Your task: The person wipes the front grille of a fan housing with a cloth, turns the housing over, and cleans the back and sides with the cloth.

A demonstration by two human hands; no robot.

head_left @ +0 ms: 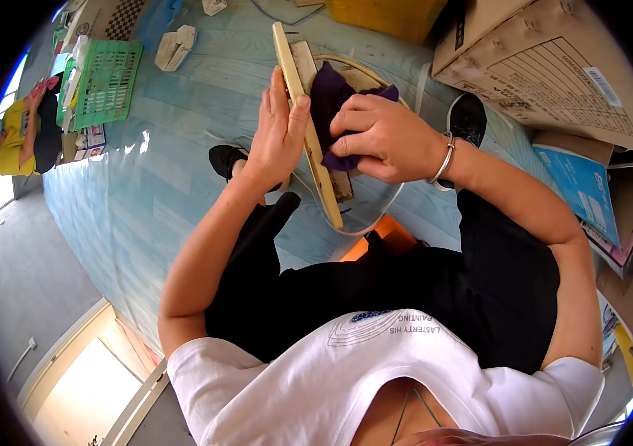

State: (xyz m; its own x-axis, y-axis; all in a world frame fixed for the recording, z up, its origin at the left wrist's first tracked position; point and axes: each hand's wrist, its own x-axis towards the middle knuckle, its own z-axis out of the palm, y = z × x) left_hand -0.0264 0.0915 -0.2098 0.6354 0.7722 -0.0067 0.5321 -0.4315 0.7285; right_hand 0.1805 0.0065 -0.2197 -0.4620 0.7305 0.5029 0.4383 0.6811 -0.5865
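A long, pale yellow panel (319, 171) stands on edge and tilted between my legs, with a lighter, dirt-marked, box-like part (303, 61) behind it. I cannot make out its kind. My left hand (279, 132) holds its left side, fingers straight along the outer face and thumb over the edge. A bunched dark purple cloth (329, 97) lies against the inner side. My right hand (387, 137), fingers curled, grips this cloth and presses it on the panel. The cloth hides part of the inner side. A thin pale cable (376, 223) loops around the panel.
Cardboard boxes (547, 67) and a blue-and-white package (580, 189) crowd the right. An orange object (387, 236) sits near my lap, a yellow container (387, 16) at the top. A green basket (108, 82) and a person in yellow (17, 134) are at far left.
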